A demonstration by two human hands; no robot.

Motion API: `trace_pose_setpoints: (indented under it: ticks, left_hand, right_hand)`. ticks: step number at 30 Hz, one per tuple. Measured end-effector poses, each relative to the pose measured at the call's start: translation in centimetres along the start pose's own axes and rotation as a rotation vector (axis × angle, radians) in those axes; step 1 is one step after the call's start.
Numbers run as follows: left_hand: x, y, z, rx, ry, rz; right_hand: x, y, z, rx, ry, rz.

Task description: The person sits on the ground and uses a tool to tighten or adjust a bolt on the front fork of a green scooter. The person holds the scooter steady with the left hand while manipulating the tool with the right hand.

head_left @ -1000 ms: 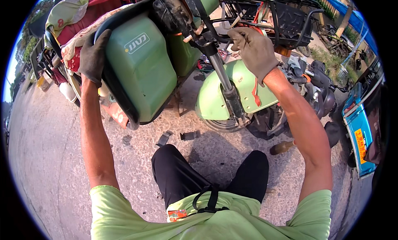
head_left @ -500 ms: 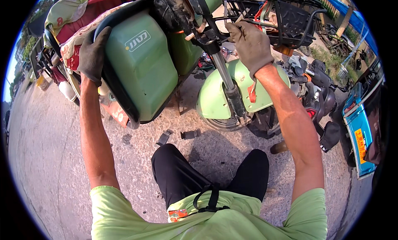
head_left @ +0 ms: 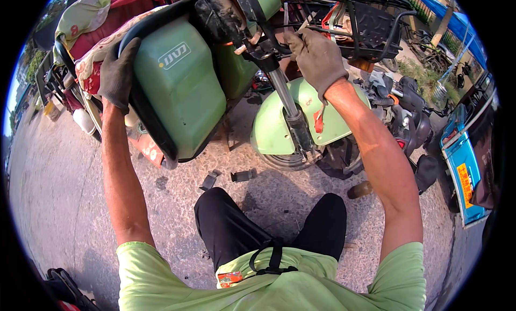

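My gloved left hand (head_left: pixel 117 74) is wrapped over the black-edged side of a large light-green vehicle body panel (head_left: pixel 180 91), thumb toward its face. To the right, my gloved right hand (head_left: pixel 320 58) is closed, fingers curled beside the upper part of a front fork; what lies inside them is hidden. The metal fork tube (head_left: pixel 282 91) slopes down to a black lower leg. Around that leg sits a light-green front fender (head_left: pixel 273 125) with a torn red strip (head_left: pixel 319 121) on it, above a partly hidden wheel.
Two small black brackets (head_left: pixel 243 175) lie on the rough pavement before my knees. A black wire basket (head_left: pixel 376 29) is beyond my right hand. Dark vehicle parts (head_left: pixel 406 120) and a blue panel with a yellow plate (head_left: pixel 462 176) stand right. Floral cloth (head_left: pixel 88 69) hangs left.
The view has shifted slightly, moving the fork and fender a little left in the picture. Both hands keep their places. A dark object with red now shows at the lower left edge.
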State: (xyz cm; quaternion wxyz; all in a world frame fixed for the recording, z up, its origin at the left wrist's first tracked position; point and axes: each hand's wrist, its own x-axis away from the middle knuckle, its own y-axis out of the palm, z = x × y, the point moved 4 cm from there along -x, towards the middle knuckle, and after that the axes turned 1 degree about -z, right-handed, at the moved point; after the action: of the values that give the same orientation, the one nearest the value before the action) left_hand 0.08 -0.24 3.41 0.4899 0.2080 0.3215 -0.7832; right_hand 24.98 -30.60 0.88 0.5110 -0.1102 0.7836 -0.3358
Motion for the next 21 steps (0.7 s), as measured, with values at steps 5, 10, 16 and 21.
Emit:
trace_pose_setpoints:
  ticks: [5, 10, 16, 21]
  left_hand:
    - [0.0, -0.1, 0.0, 0.031, 0.032, 0.002]
    - [-0.2, 0.1, -0.3, 0.014, 0.020, -0.001]
    - [-0.1, -0.3, -0.4, -0.013, 0.041, 0.006]
    - [-0.3, -0.2, -0.8, -0.027, 0.030, 0.028]
  right_hand:
    - [-1.9, 0.2, -2.0, 0.205, -0.040, -0.122]
    - [-3.0, 0.4, -2.4, 0.299, 0.042, -0.165]
    - [-2.0, 0.0, -2.3, 0.264, -0.138, -0.174]
    - [-2.1, 0.5, -1.7, 0.170, -0.145, -0.107]
